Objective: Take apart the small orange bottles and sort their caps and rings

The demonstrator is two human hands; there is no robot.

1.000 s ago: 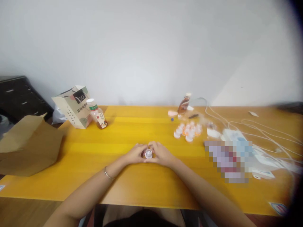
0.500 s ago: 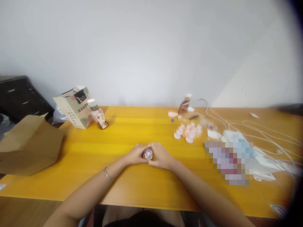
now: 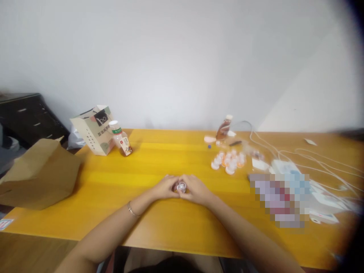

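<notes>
Near the middle of the wooden table, my left hand [image 3: 167, 187] and my right hand [image 3: 193, 189] meet with their fingertips together. Between them is a small clear round container [image 3: 181, 187], its rim facing up toward me. My right thumb and fingers curl about its right side. My left fingers close in from the other side, and their grip is partly hidden in shadow. Whatever is inside the container is too small and blurred to name. A group of small white and orange round pots [image 3: 229, 161] lies beyond my right hand.
At the left stand a brown paper bag [image 3: 42, 170], a printed gift bag [image 3: 98, 132] and a white-capped bottle [image 3: 121, 140]. A brown drink bottle [image 3: 223, 129] is at the back right. White cables [image 3: 287, 153] and a pixelated patch [image 3: 277, 199] lie on the right.
The whole view has shifted slightly, so the table and its things appear a little farther right. Both hands keep their hold around the small container, with hardly any visible movement.
</notes>
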